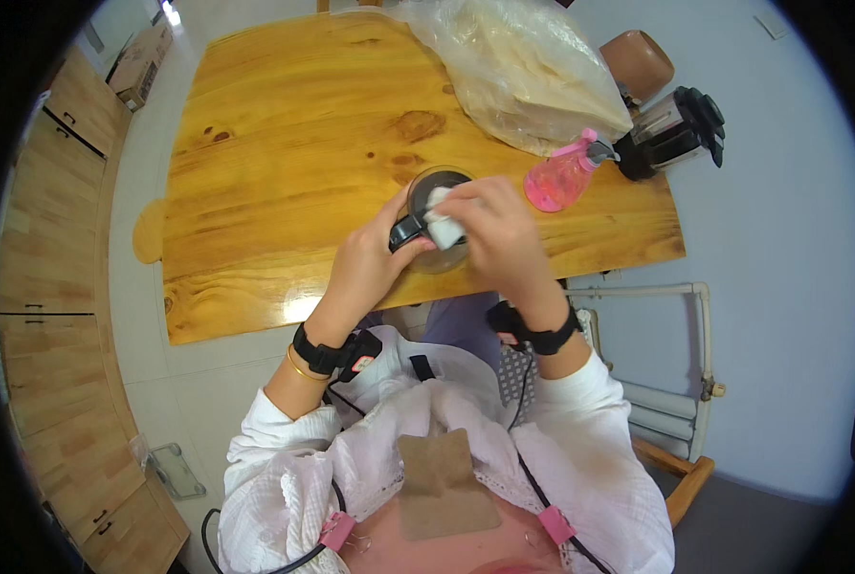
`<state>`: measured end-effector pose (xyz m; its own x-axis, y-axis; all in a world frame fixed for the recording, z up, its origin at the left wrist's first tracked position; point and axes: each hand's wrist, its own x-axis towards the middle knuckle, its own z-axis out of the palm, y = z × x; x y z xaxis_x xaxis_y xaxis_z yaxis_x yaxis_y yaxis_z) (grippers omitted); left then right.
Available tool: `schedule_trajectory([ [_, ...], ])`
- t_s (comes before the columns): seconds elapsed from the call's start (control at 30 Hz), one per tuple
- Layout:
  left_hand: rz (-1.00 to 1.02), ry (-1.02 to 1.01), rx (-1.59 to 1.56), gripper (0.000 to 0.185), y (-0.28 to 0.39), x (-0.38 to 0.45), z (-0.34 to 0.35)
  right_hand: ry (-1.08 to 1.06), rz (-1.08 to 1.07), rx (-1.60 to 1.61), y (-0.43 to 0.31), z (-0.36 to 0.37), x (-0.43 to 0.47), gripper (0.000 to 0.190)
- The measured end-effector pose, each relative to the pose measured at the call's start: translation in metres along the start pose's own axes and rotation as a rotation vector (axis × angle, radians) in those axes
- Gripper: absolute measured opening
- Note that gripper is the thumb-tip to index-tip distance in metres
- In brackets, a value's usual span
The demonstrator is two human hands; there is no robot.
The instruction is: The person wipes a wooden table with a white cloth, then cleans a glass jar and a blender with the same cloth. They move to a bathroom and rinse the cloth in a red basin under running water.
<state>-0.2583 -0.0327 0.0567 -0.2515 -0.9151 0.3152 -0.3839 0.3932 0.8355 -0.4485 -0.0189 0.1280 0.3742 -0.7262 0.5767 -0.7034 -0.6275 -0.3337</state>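
My left hand grips a clear round vessel with a black handle or band, held over the near edge of the wooden table. What kind of vessel it is, I cannot tell for sure. A white cloth or wipe is pinched in the fingers of my right hand, slightly blurred, and lies against the vessel's rim and handle. Part of the vessel is hidden behind both hands. To the right of my right hand stands a pink plastic bottle with a grey spout.
A large clear plastic bag with pale contents covers the far right of the table. A black blender and a brown pot stand by the wall. A round stool is at the left edge, and a radiator lies below right.
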Motion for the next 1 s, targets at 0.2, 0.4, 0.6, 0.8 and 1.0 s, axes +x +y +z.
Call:
schedule_trajectory([
  [0.2,-0.054,-0.052,0.018,0.074,0.0,0.0,0.0,-0.041,0.046,-0.064,0.017,0.021,0.028,0.021],
  [0.4,0.003,-0.028,-0.082,0.072,0.007,0.001,-0.001,0.038,0.053,-0.017,0.01,-0.003,0.018,0.024],
  [0.6,-0.106,-0.051,-0.084,0.069,0.006,0.0,0.001,-0.133,-0.008,0.015,0.016,0.012,0.029,0.017],
  [0.8,-0.063,-0.02,-0.109,0.072,0.002,0.002,0.0,0.022,0.144,0.061,0.044,-0.001,0.013,0.023],
  [1.0,-0.052,0.001,-0.135,0.069,0.003,-0.001,0.002,0.119,0.176,-0.003,0.005,-0.004,-0.033,0.019],
])
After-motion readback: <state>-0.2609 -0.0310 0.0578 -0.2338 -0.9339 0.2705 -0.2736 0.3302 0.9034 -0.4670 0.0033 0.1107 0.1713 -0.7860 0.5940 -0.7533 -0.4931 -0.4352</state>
